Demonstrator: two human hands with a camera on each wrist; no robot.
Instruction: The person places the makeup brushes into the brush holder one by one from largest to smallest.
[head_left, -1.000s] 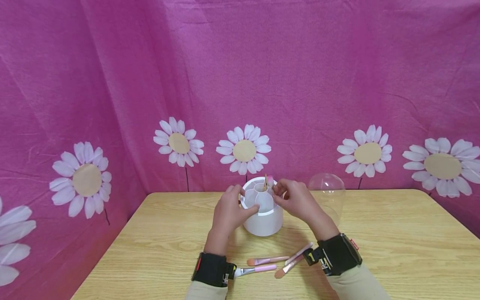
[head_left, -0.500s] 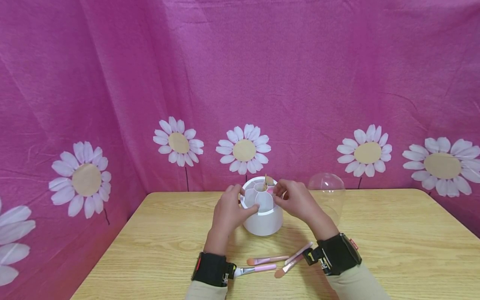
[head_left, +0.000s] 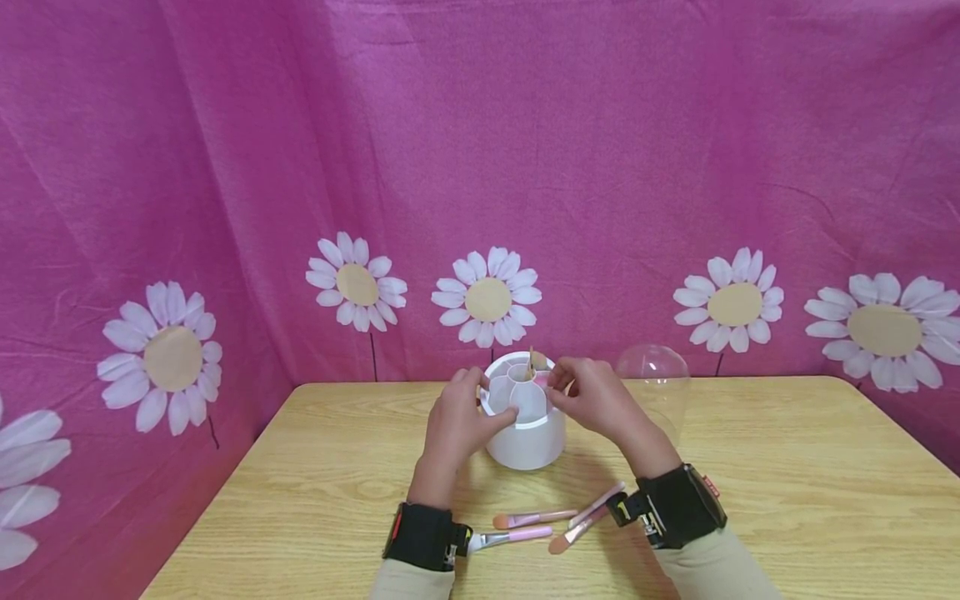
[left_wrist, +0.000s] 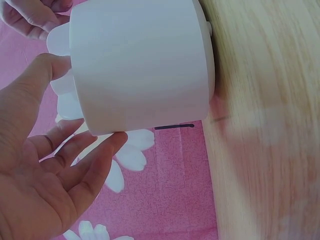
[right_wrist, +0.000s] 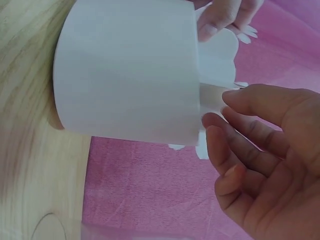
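A white round makeup brush holder (head_left: 527,446), divided into petal-shaped compartments, stands upright on the table. My left hand (head_left: 461,421) holds its rim, the thumb over the near side and the fingers around the left. My right hand (head_left: 592,396) is at the right rim, thumb and fingertips close together above it in the right wrist view. Whether they pinch anything cannot be made out. Beside those fingertips, something pink (head_left: 542,379) sits in a right-hand compartment. Thin tan sticks (head_left: 531,364) rise near the middle. The holder's wall (left_wrist: 140,65) fills much of the left wrist view.
Several pink-handled makeup brushes (head_left: 530,534) lie on the wooden table (head_left: 322,500) between my forearms. A clear dome cover (head_left: 654,375) stands behind my right wrist. A pink cloth (head_left: 600,167) printed with daisies hangs around the back and left.
The pink thing beside my right fingertips stood above the rim a second ago and is now lower, inside the compartment. A round tan piece shows behind it. Both hands stay nearly in place.
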